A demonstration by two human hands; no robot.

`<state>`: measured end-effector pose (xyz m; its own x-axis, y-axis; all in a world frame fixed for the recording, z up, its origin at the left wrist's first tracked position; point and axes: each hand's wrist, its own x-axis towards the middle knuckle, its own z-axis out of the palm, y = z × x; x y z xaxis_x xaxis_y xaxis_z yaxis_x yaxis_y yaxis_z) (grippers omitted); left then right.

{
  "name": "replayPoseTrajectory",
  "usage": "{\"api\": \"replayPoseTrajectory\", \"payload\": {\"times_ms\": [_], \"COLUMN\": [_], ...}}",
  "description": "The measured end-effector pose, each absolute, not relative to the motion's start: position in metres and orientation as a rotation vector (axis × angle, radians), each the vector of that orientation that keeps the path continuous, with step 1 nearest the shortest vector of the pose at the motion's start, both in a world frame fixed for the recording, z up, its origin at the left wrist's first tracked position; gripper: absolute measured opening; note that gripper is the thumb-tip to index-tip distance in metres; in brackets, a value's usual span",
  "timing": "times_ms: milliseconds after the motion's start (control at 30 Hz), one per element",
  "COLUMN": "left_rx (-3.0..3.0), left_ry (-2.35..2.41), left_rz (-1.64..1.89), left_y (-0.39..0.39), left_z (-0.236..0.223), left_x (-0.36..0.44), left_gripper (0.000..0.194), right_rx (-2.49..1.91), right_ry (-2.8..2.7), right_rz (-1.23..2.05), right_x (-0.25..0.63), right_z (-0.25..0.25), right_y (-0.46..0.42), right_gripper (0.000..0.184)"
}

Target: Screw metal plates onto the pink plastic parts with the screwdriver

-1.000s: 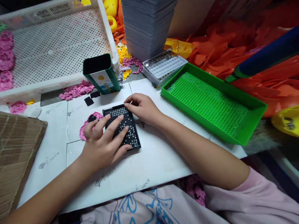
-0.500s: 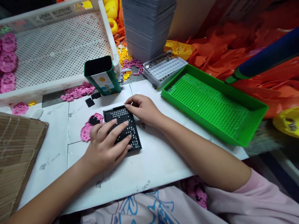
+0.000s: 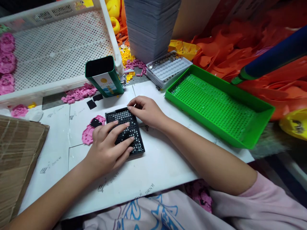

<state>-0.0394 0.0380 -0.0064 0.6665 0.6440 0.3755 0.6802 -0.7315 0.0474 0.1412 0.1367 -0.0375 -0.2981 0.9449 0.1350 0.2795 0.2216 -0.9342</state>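
Observation:
A small black tray (image 3: 137,133) full of holes, with shiny screws in many of them, lies on the white tabletop. Across its left and lower part rests my left hand (image 3: 109,145), fingers spread and stretched out, hiding some of the holes. At the tray's upper right corner my right hand (image 3: 146,111) has thumb and forefinger pinched together on the rim; anything smaller between the tips cannot be made out. Beside the tray, partly behind my left fingers, is a pink moulded piece (image 3: 87,135) with a small black plate (image 3: 95,122) on it.
A green perforated tray (image 3: 211,111) sits to the right, below a blue electric screwdriver (image 3: 271,56). Further back are a green tin (image 3: 104,78), stacked clear trays (image 3: 168,71) of round metal pieces and a grey stack (image 3: 151,28). A white crate (image 3: 59,41) and cardboard box (image 3: 21,159) stand left.
The left fingers have shifted slightly over the black tray. My right hand keeps its pinch at the corner, and the whole view has moved a little.

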Motion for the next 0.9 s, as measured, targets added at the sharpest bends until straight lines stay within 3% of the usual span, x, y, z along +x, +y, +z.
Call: {"api": "replayPoseTrajectory", "payload": {"times_ms": [200,900], "left_rx": [-2.755,-2.736], "left_ry": [-1.164,-1.087], "left_rz": [-0.68,-0.554], "left_y": [0.036,0.022], "left_z": [-0.007,-0.016], "left_x": [-0.042,-0.044], "left_gripper": [0.018,0.036], "right_rx": [-1.142,-1.152], "right_ry": [-1.732,-1.71], "right_rz": [1.11,1.126], "right_x": [0.141,0.141], "right_z": [-0.038,-0.038], "right_y": [0.137,0.135], "right_gripper": [0.008,0.009]}}
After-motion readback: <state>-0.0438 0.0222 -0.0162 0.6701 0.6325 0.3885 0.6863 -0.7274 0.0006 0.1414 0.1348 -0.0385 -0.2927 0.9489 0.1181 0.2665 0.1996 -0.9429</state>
